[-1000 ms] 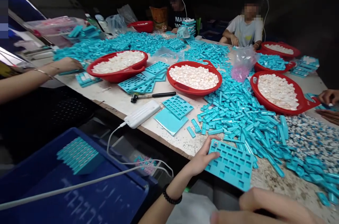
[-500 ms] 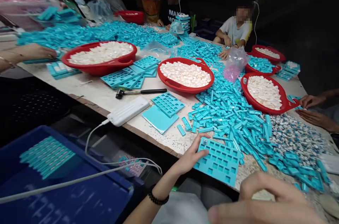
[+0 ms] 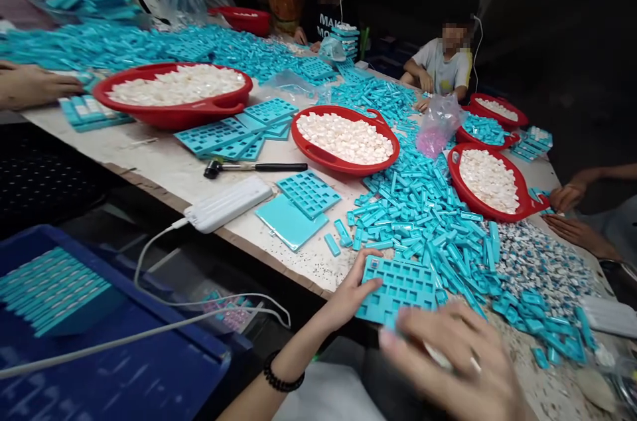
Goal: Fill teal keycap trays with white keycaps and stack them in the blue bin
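L hand [image 3: 351, 295] grips blue tray [image 3: 398, 285]; R hand [image 3: 452, 354], blurry, grip unclear, now comes up by tray's nr edge, so both're close.

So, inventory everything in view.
Oval plastic basins: six, red, tabletop.
Small lumps: countless, white, in basins.
Oblong plastic pieces: countless, turquoise, tabletop.
Tiny parts: countless, white and blue, right.
Flat gridded plates: several, turquoise, tabletop.
Slender hammer: one, black and silver, tabletop.
Corded box: one, white, tabletop edge.
Plastic crate: one, blue, lower left.
Co-workers: four, dark or pale clothes, around tabletop.
Left hand: one, black bracelet, holding gridded plate.
Right hand: one, blurred, near plate.
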`<control>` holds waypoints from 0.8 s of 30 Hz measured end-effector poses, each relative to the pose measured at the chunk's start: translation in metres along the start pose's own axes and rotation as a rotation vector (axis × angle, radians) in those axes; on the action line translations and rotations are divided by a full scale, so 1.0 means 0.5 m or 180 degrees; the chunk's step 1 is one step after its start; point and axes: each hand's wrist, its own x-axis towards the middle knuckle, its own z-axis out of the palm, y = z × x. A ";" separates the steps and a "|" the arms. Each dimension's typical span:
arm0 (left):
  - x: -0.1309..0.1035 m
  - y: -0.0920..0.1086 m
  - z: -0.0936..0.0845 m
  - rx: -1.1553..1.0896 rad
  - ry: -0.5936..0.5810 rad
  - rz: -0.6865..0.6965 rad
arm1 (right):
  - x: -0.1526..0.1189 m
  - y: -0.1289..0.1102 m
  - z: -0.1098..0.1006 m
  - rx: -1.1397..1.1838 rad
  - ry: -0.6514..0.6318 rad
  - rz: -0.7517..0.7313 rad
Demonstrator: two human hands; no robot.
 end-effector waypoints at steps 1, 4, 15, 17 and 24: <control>0.000 0.002 0.002 0.0017 0.0089 0.0017 | 0.006 0.026 0.017 -0.0113 -0.0009 -0.0125; 0.002 0.001 0.007 -0.0119 0.0117 -0.0077 | 0.011 0.088 0.071 -0.0431 0.0094 -0.0367; 0.010 -0.012 0.000 -0.0282 -0.0030 -0.0181 | -0.012 0.103 0.121 0.0773 0.0353 0.0476; 0.010 -0.009 0.001 -0.0320 -0.0054 -0.0183 | -0.005 0.102 0.125 0.0901 0.0428 0.0771; 0.007 -0.004 0.005 -0.0369 -0.0167 -0.0122 | -0.006 0.096 0.136 0.0649 0.0549 0.1120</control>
